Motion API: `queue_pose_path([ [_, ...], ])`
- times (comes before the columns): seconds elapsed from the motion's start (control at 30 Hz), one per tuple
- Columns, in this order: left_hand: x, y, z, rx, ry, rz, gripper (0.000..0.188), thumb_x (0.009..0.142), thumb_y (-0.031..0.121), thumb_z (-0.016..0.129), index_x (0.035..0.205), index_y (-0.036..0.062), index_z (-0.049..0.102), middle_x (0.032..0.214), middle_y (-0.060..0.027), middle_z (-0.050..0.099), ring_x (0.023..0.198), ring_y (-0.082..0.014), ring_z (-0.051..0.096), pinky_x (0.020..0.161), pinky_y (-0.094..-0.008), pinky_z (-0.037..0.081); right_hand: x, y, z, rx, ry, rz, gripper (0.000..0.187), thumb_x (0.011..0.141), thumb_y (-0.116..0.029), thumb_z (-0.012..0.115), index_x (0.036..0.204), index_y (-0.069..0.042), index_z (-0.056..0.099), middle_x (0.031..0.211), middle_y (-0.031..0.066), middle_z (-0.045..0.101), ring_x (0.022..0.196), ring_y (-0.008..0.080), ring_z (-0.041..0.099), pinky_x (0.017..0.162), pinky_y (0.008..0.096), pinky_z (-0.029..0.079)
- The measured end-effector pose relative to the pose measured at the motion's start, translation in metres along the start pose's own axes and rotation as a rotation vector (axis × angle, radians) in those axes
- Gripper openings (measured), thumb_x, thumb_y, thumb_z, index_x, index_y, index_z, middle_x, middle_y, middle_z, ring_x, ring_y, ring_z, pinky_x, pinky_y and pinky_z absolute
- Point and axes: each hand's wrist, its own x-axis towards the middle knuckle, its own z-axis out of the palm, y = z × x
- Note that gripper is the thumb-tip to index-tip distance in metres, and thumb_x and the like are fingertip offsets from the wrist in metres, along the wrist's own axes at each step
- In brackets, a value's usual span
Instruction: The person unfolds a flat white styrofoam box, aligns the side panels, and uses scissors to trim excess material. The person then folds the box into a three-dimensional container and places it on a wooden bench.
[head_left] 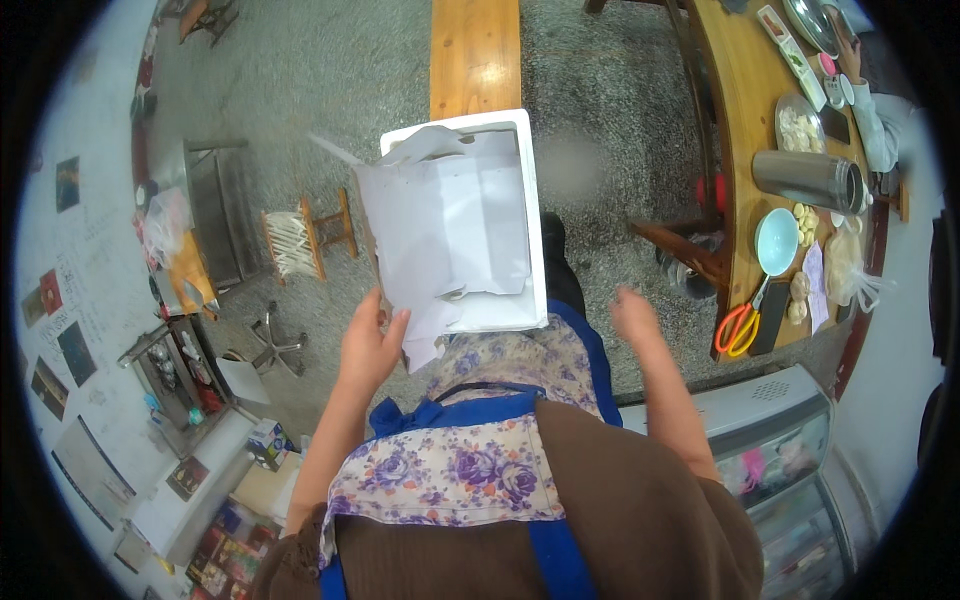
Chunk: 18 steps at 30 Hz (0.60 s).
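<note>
In front of me a white foam box (535, 230) stands at the near end of a wooden bench, lined with a crumpled, torn-edged white paper sheet (415, 235). The paper sticks out over the box's left side and near left corner. There my left hand (372, 345) grips the sheet's lower left edge between thumb and fingers. My right hand (634, 314) hangs in the air right of the box, apart from it, its fingers curled in and nothing showing in them. The inside of the box under the paper is hidden.
A wooden bench (476, 60) runs away beyond the box. On the right, a wooden table (735, 130) bears orange-handled scissors (740, 328), a light blue bowl (776, 240), a metal flask (808, 180) and food. Another person's sleeve (883, 130) shows there. A stool (290, 243) stands left.
</note>
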Motion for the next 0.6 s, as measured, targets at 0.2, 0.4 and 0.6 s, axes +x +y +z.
queue_pose_path([
  [0.2, 0.003, -0.001, 0.006, 0.047, 0.033, 0.006, 0.052, 0.089, 0.015, 0.060, 0.136, -0.0028, 0.045, 0.123, -0.0265, 0.059, 0.112, -0.0391, 0.060, 0.095, -0.0426, 0.047, -0.006, -0.069, 0.026, 0.266, 0.090, -0.239, 0.029, 0.089, -0.018, 0.063, 0.112, -0.001, 0.063, 0.096, 0.0203, 0.068, 0.091, 0.0383, 0.065, 0.081, 0.0438, 0.051],
  [0.4, 0.003, 0.014, 0.011, -0.142, -0.009, -0.185, 0.056, 0.087, 0.007, 0.053, 0.140, -0.0025, 0.040, 0.134, -0.0276, 0.053, 0.124, -0.0399, 0.053, 0.103, -0.0414, 0.042, -0.006, -0.063, 0.028, 0.177, -0.034, -0.251, 0.031, 0.091, -0.023, 0.062, 0.115, -0.004, 0.060, 0.110, 0.0203, 0.066, 0.102, 0.0392, 0.062, 0.086, 0.0474, 0.050],
  [0.6, 0.005, 0.014, 0.022, -0.122, 0.085, -0.157, 0.049, 0.092, 0.012, 0.054, 0.136, -0.0045, 0.042, 0.124, -0.0309, 0.058, 0.119, -0.0415, 0.057, 0.099, -0.0422, 0.045, 0.006, -0.060, 0.014, 0.055, -0.108, -0.249, 0.032, 0.093, -0.024, 0.060, 0.116, -0.002, 0.059, 0.112, 0.0208, 0.065, 0.105, 0.0398, 0.062, 0.088, 0.0476, 0.049],
])
